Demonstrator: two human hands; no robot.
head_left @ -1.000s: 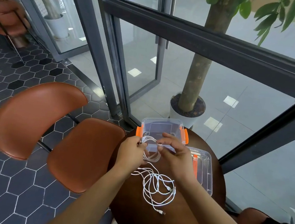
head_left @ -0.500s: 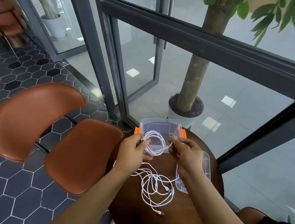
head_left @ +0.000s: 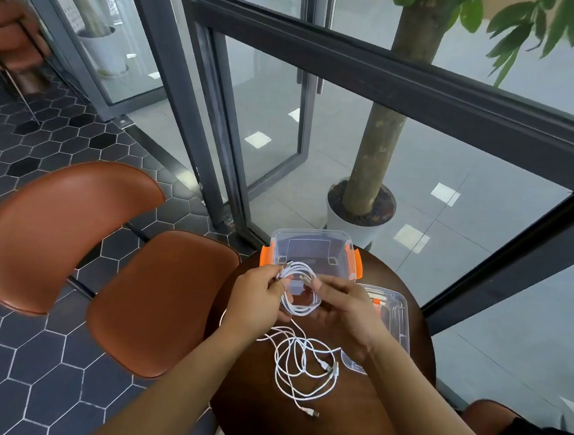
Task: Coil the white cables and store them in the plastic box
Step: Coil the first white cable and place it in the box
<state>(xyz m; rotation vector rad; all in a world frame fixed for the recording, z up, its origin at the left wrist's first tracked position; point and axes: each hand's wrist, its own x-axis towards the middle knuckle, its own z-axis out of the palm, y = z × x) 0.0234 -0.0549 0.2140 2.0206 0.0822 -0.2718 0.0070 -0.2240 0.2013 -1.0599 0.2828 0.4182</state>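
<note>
A coiled white cable (head_left: 301, 301) hangs between my two hands above the round dark wooden table (head_left: 348, 424). My left hand (head_left: 259, 295) grips the coil's left side, with the cable's plugs sticking up past its fingers. My right hand (head_left: 343, 307) pinches the coil's right side near the top. Just beyond the hands stands the clear plastic box (head_left: 312, 253) with orange latches, open. Loose tangled white cables (head_left: 304, 366) lie on the table below my hands.
The box's clear lid (head_left: 393, 315) lies on the table to the right, partly under my right wrist. A brown leather chair (head_left: 129, 284) stands left of the table. Behind the table are a glass wall and a potted tree (head_left: 362, 202).
The coil has grown rounder and tighter, and my right hand has moved in from the stretched-out cable end to the coil's right side. My left hand has stayed in place.
</note>
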